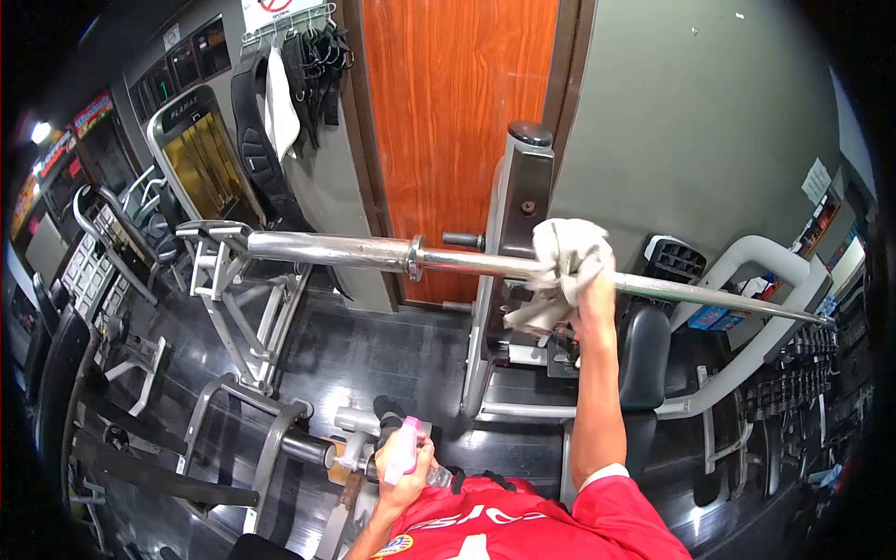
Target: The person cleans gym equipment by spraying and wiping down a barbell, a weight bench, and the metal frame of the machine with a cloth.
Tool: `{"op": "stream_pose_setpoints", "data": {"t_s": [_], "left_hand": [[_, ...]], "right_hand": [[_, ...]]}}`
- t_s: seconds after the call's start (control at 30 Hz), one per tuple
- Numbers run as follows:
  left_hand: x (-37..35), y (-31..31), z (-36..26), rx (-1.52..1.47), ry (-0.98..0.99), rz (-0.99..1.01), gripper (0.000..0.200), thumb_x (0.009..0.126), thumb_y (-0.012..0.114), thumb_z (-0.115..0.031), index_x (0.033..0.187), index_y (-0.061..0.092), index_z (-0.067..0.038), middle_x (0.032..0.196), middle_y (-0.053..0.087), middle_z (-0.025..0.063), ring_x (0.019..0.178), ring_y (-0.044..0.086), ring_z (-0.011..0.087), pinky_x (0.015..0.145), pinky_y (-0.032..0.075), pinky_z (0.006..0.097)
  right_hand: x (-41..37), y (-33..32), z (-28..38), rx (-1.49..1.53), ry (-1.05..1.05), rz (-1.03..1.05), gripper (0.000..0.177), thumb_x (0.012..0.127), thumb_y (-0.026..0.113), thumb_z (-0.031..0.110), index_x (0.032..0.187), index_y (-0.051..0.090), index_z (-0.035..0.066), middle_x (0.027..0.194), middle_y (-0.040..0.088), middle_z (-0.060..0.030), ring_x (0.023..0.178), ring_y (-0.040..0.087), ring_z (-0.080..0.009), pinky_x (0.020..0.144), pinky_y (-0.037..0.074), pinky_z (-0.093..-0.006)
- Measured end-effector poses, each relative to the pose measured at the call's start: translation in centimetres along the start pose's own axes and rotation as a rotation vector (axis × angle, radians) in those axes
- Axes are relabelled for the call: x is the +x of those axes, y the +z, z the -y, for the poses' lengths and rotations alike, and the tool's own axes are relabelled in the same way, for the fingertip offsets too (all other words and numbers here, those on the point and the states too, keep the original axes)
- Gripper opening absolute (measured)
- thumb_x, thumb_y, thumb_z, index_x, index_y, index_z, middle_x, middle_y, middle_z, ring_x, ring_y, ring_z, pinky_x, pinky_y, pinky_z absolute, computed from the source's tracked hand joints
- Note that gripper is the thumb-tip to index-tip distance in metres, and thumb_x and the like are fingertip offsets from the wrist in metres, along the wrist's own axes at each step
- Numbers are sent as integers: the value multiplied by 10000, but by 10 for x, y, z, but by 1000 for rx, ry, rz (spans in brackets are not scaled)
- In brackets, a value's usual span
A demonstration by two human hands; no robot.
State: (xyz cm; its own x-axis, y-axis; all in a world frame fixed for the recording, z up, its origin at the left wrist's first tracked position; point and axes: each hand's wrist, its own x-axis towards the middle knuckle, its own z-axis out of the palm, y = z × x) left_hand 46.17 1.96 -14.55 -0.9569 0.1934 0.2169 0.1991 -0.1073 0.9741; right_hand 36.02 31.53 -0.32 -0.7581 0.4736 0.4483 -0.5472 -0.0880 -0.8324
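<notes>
A long chrome barbell (336, 250) runs across the view on a rack. My right hand (590, 289) is raised and presses a grey-white rag (565, 257) around the bar's thin shaft, just right of the collar. My left hand (409, 471) is down near my chest and holds a spray bottle (401, 453) with a pink top. I wear a red shirt (523, 523).
An orange wooden door (448, 121) stands behind the bar. A black padded seat (646, 355) and grey machine frames (233, 308) stand on the dark glossy floor. Straps and a white towel (278, 103) hang on the wall at upper left. Weight machines line the left side.
</notes>
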Motion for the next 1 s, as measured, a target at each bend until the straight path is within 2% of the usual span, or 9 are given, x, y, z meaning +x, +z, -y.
{"op": "stream_pose_setpoints", "data": {"t_s": [0.03, 0.07, 0.13, 0.17, 0.2, 0.27, 0.47, 0.57, 1.0], "left_hand": [[1, 2, 0, -3, 12, -1, 148, 844, 613, 29, 976, 547, 38, 694, 625, 82, 556, 635, 124, 525, 510, 253], [1, 5, 0, -5, 21, -2, 149, 845, 613, 27, 977, 546, 38, 693, 627, 80, 559, 637, 124, 524, 510, 252], [0, 9, -1, -14, 21, 8, 152, 842, 615, 26, 978, 548, 36, 691, 628, 78, 560, 639, 123, 527, 509, 252], [-1, 11, -1, -21, 25, 19, 155, 839, 617, 25, 979, 551, 35, 688, 630, 77, 561, 640, 123, 530, 508, 252], [-4, 12, 0, -19, 22, 14, 155, 839, 617, 25, 979, 551, 35, 688, 630, 77, 561, 640, 123, 530, 508, 252], [-9, 13, 2, 76, 74, 22, 165, 828, 625, 24, 979, 557, 32, 683, 629, 75, 561, 642, 123, 535, 503, 252], [-33, 10, -8, 4, -37, -77, 154, 829, 626, 25, 968, 558, 28, 708, 627, 75, 558, 640, 128, 527, 506, 253], [-42, 3, -7, -11, -106, -89, 138, 839, 621, 24, 959, 553, 21, 726, 628, 80, 562, 635, 126, 518, 508, 250], [-40, -12, -3, -19, -84, -19, 153, 843, 611, 36, 982, 549, 33, 734, 619, 84, 571, 630, 126, 528, 505, 252]], "right_hand": [[0, 1, 11, 160, -80, 58, 227, 960, 444, 187, 1036, 555, 4, 901, 612, -68, 809, 597, -128, 708, 499, -281], [-7, 8, 21, -128, -210, -146, 211, 936, 483, 178, 1048, 560, 16, 886, 611, -72, 822, 601, -125, 722, 500, -282], [-13, 18, 31, -434, -258, 1, 227, 860, 564, 132, 1067, 577, 41, 891, 624, -86, 843, 617, -162, 755, 500, -302], [-10, 14, 14, -862, -392, 36, 313, 752, 635, 104, 1062, 601, 69, 916, 634, -112, 871, 626, -244, 777, 503, -364], [-12, 12, -7, -1068, -490, 196, 349, 705, 656, 123, 1051, 620, 90, 940, 631, -117, 917, 602, -305, 818, 478, -422], [-19, 26, -19, -1247, -593, 175, 350, 693, 661, 148, 1039, 628, 106, 934, 634, -99, 923, 586, -306, 840, 451, -427], [-24, 20, -20, -1002, -542, 153, 345, 679, 655, 134, 1023, 636, 116, 926, 641, -85, 879, 557, -299, 831, 421, -403], [-26, 22, -19, -1001, -512, 153, 341, 679, 653, 123, 1020, 638, 120, 921, 636, -83, 885, 556, -297, 837, 415, -403], [-31, 28, -24, -1007, -553, 61, 342, 704, 635, 129, 1047, 626, 134, 938, 624, -80, 911, 555, -294, 824, 414, -404]]}}
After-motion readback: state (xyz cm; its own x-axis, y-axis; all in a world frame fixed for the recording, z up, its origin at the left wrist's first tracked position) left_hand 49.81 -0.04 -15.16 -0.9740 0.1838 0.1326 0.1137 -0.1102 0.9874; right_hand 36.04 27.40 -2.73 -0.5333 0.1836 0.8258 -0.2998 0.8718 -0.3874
